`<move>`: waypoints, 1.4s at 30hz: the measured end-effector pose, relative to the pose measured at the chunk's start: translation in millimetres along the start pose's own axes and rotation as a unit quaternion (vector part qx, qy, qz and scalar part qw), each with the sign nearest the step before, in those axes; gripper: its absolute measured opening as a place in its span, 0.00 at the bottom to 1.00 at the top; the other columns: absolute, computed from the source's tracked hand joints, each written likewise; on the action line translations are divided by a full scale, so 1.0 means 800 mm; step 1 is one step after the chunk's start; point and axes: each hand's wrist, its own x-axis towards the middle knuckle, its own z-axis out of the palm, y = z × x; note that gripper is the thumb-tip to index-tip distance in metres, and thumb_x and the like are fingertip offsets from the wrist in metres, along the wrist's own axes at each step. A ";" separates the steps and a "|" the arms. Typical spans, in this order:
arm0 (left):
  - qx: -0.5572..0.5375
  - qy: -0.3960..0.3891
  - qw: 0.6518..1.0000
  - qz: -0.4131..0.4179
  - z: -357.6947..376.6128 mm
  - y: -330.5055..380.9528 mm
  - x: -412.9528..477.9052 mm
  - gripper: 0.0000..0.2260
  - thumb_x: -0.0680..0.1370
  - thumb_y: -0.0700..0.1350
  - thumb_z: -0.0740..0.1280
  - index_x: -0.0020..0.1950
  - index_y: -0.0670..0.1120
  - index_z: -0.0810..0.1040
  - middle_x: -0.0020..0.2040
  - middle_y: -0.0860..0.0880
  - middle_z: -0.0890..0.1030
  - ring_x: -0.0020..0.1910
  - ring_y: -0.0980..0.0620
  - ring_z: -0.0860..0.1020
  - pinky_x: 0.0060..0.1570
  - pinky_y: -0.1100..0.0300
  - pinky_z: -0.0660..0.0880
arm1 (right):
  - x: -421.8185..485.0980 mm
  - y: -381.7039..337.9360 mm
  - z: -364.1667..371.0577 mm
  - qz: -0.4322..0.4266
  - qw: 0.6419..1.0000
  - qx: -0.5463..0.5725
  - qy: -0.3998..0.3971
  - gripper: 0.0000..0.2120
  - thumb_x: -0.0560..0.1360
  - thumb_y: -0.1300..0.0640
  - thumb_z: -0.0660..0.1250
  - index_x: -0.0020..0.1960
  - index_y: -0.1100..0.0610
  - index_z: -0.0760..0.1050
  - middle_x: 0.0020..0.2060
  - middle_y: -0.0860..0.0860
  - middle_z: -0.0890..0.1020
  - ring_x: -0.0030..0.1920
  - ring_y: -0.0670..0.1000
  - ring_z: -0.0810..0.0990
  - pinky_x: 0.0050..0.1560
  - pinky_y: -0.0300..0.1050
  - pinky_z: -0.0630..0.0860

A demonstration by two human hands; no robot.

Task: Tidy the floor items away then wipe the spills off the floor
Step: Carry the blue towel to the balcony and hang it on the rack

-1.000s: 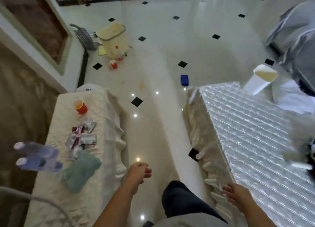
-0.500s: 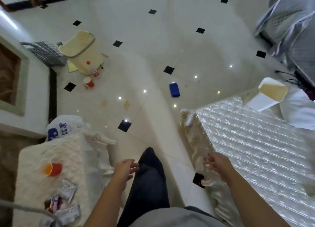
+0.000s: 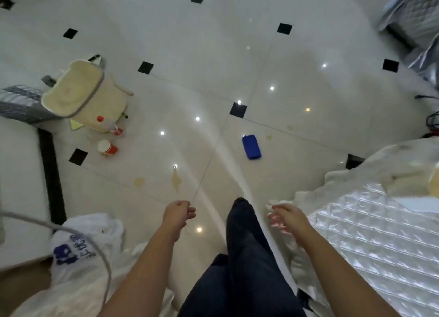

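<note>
On the white tiled floor lie a tipped red paper cup (image 3: 107,147), a small bottle with a red cap (image 3: 108,125) leaning by a cream basket (image 3: 83,93), and a blue cloth (image 3: 251,147). Yellowish spills (image 3: 176,181) mark the tiles just ahead of me, with a fainter spot (image 3: 138,181) to their left and small drips (image 3: 268,137) beside the cloth. My left hand (image 3: 178,215) hangs loosely curled and holds nothing. My right hand (image 3: 284,216) is relaxed with straight fingers, beside the table's frilled cover, holding nothing.
A quilted shiny table cover (image 3: 380,245) fills the right. A white plastic bag (image 3: 83,240) with blue print sits at lower left beside a cloth-covered surface. A grey wire basket (image 3: 19,102) lies behind the cream basket. Grey bedding (image 3: 413,14) is at top right. My dark trouser leg (image 3: 244,245) steps forward.
I have walked forward between the two tables; the spills and blue cloth are nearer. My right hand has let go of the table's frilled edge. The left table's items have left view.
</note>
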 end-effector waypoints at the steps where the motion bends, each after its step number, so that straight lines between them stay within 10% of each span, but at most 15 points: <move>1: 0.018 -0.001 1.000 0.006 0.013 0.021 0.023 0.06 0.80 0.41 0.57 0.54 0.42 0.71 0.40 0.47 0.78 0.37 0.53 0.77 0.38 0.58 0.68 | 0.030 -0.012 0.000 0.016 1.000 0.006 0.004 0.11 0.78 0.62 0.56 0.58 0.64 0.73 0.39 0.56 0.80 0.34 0.51 0.77 0.34 0.41 0.67; 4: 0.032 0.001 0.999 0.016 0.058 0.076 0.106 0.07 0.80 0.41 0.56 0.55 0.42 0.71 0.42 0.47 0.79 0.40 0.52 0.77 0.50 0.55 0.71 | 0.130 -0.037 0.000 0.049 0.999 0.001 0.012 0.13 0.78 0.62 0.56 0.58 0.64 0.73 0.38 0.55 0.80 0.35 0.52 0.77 0.36 0.42 0.68; 15: 0.202 -0.055 0.977 0.044 0.241 0.123 0.446 0.11 0.78 0.35 0.54 0.41 0.46 0.71 0.44 0.44 0.77 0.44 0.46 0.77 0.39 0.61 0.70 | 0.505 -0.032 0.036 0.048 0.992 -0.109 0.032 0.15 0.76 0.58 0.60 0.61 0.59 0.71 0.49 0.55 0.77 0.48 0.55 0.78 0.39 0.42 0.71; 27: 0.174 -0.104 0.978 0.042 0.380 0.075 0.699 0.09 0.78 0.38 0.60 0.57 0.42 0.74 0.49 0.44 0.80 0.41 0.53 0.79 0.34 0.64 0.69 | 0.796 0.024 0.055 0.015 0.990 -0.079 0.113 0.26 0.75 0.53 0.65 0.70 0.57 0.62 0.65 0.56 0.72 0.57 0.54 0.74 0.56 0.46 0.70; 33: 0.226 -0.131 0.963 0.066 0.440 0.069 0.750 0.13 0.78 0.42 0.61 0.63 0.45 0.72 0.54 0.47 0.79 0.49 0.52 0.79 0.40 0.63 0.71 | 0.867 0.028 0.063 0.005 0.983 -0.133 0.129 0.36 0.71 0.51 0.70 0.72 0.55 0.57 0.66 0.56 0.70 0.61 0.57 0.74 0.58 0.53 0.73; 42: 0.324 -0.073 0.940 0.075 0.361 0.104 0.688 0.13 0.77 0.40 0.59 0.61 0.44 0.74 0.54 0.45 0.79 0.52 0.46 0.80 0.35 0.63 0.69 | 0.774 -0.008 0.091 0.021 0.999 0.037 0.008 0.11 0.73 0.62 0.61 0.54 0.54 0.67 0.46 0.52 0.76 0.47 0.55 0.77 0.50 0.51 0.75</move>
